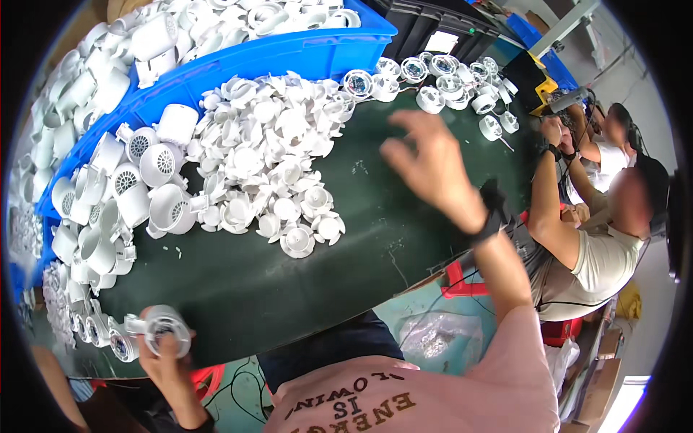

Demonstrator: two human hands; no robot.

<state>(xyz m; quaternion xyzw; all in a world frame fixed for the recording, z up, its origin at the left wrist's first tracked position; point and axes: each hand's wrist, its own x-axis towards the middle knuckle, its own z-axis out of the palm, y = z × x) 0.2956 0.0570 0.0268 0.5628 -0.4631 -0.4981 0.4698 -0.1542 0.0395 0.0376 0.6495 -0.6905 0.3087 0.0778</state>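
At the table's near left edge, my left hand (166,364) is closed around a white plastic fan housing (167,326), a round shell with a short side stub. Something dark shows inside its ring, too blurred to make out. My right hand (429,166) hovers over the middle right of the dark green table (289,296), fingers apart and smeared by motion, with nothing visible in it. It is nearest to several white round units (432,99) with wires and circuit boards at the far edge. Left of it lies a heap of white fan impellers (267,144).
White cylindrical housings with grilles (170,206) pile up at the left. More round units (123,345) line the near left edge. Blue bins (310,58) full of white parts and a black crate (426,29) stand behind. Co-workers (592,252) sit at the right.
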